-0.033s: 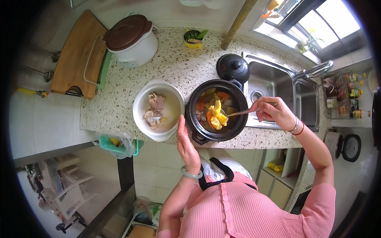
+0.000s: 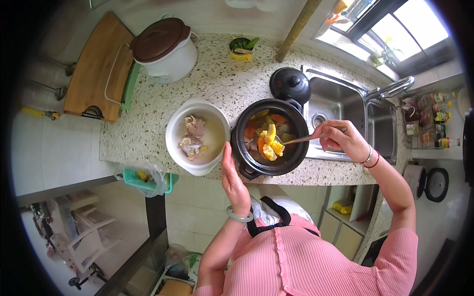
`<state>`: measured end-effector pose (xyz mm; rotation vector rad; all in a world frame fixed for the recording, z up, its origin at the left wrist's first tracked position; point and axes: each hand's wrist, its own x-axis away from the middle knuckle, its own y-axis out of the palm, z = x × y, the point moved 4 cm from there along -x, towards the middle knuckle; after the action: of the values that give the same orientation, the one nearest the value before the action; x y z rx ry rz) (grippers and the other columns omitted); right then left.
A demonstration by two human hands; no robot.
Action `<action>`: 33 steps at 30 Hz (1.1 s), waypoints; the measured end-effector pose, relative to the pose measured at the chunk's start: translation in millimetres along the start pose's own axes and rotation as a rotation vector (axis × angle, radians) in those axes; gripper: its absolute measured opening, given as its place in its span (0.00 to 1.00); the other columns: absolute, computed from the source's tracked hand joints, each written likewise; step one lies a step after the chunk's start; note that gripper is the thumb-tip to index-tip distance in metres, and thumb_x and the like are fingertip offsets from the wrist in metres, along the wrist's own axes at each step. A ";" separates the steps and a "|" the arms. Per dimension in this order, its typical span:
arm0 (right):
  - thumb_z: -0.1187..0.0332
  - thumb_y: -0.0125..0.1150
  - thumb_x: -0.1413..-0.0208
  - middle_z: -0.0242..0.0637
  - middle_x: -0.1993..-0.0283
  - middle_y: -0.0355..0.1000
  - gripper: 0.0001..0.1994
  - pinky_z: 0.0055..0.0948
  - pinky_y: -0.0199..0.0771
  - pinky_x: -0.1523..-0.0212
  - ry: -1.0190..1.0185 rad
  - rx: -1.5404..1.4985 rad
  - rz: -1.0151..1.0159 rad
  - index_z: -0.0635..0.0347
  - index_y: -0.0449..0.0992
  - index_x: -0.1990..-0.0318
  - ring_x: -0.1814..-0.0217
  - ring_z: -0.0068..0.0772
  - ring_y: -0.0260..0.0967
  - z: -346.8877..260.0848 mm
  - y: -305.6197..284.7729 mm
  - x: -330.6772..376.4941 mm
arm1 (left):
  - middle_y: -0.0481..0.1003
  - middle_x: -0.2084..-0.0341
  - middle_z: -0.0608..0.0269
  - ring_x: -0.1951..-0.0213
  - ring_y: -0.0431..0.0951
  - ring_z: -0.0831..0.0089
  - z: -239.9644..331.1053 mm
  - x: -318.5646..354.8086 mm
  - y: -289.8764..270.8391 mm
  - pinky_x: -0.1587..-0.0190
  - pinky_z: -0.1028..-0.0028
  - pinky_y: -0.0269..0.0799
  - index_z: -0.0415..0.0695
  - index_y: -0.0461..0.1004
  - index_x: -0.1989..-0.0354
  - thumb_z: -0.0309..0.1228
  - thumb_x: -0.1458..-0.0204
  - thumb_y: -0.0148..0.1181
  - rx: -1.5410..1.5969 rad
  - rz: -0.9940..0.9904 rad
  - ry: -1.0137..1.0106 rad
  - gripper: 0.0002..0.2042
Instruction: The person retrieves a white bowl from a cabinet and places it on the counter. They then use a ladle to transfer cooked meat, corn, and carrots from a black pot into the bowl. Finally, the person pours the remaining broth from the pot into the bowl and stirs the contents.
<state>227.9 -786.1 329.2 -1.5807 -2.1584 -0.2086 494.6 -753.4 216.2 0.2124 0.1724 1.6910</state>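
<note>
A black pot (image 2: 298,157) stands on the speckled counter (image 2: 222,84), filled with broth, corn pieces (image 2: 272,142) and carrot. My right hand (image 2: 340,140) grips the handle of a metal spoon (image 2: 300,140) whose bowl is under the corn in the pot. To the pot's left sits a white bowl (image 2: 173,129) holding pale meat pieces (image 2: 193,134) in liquid. My left hand (image 2: 234,178) is flat with straight fingers at the counter's front edge, between bowl and pot, holding nothing.
The pot's black lid (image 2: 290,85) lies behind it beside a steel double sink (image 2: 345,101) with a tap (image 2: 391,89). A white cooker with a brown lid (image 2: 163,47), a wooden board (image 2: 94,69) and a small cup of greens (image 2: 242,48) stand further back. A green bagged bin (image 2: 148,178) hangs below.
</note>
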 end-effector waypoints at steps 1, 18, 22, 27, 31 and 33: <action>0.68 0.41 0.36 0.33 0.72 0.71 0.16 0.15 0.58 0.74 0.000 0.006 0.006 0.70 0.75 0.57 0.70 0.14 0.64 -2.3 -0.2 0.9 | 0.54 0.33 0.52 0.30 0.50 0.65 1.2 -0.1 2.5 0.28 0.64 0.39 0.34 0.54 0.33 0.44 0.32 0.28 0.003 -0.004 0.004 0.28; 0.66 0.42 0.35 0.33 0.77 0.71 0.16 0.12 0.53 0.78 -0.094 0.164 -0.049 0.68 0.77 0.59 0.81 0.09 0.54 -107.9 44.4 -48.1 | 0.53 0.32 0.53 0.30 0.50 0.64 18.3 -19.9 -31.3 0.28 0.64 0.40 0.37 0.53 0.32 0.44 0.32 0.29 0.169 0.127 0.066 0.27; 0.66 0.45 0.36 0.32 0.76 0.71 0.15 0.14 0.59 0.77 -0.078 0.152 -0.129 0.67 0.77 0.58 0.78 0.13 0.62 -97.1 82.4 -97.4 | 0.53 0.32 0.53 0.30 0.50 0.64 18.0 -20.3 -58.1 0.28 0.63 0.39 0.37 0.53 0.32 0.43 0.32 0.29 0.163 0.204 0.071 0.27; 0.67 0.47 0.39 0.35 0.76 0.73 0.13 0.27 0.74 0.69 -0.122 0.391 -0.172 0.62 0.78 0.60 0.75 0.25 0.73 -66.7 129.0 -147.9 | 0.52 0.32 0.51 0.30 0.50 0.63 13.0 -17.0 -80.9 0.28 0.63 0.39 0.36 0.52 0.32 0.43 0.32 0.30 0.119 0.262 0.039 0.27; 0.65 0.48 0.40 0.47 0.74 0.75 0.11 0.39 0.76 0.65 -0.401 0.747 -0.138 0.60 0.77 0.64 0.71 0.47 0.75 -46.6 168.5 -160.9 | 0.53 0.32 0.51 0.30 0.50 0.63 6.5 -14.2 -90.3 0.28 0.63 0.40 0.36 0.52 0.32 0.42 0.32 0.31 0.139 0.287 0.023 0.26; 0.64 0.50 0.40 0.46 0.73 0.75 0.11 0.41 0.75 0.65 -0.490 0.973 -0.166 0.61 0.74 0.66 0.70 0.49 0.75 -36.6 186.3 -154.4 | 0.53 0.32 0.52 0.30 0.51 0.64 2.6 -12.5 -91.7 0.28 0.64 0.40 0.36 0.52 0.32 0.41 0.32 0.31 0.157 0.289 0.022 0.26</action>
<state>448.4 -871.9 266.8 -0.9157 -2.1567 1.1139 585.1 -753.9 196.6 0.3493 0.3026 1.9687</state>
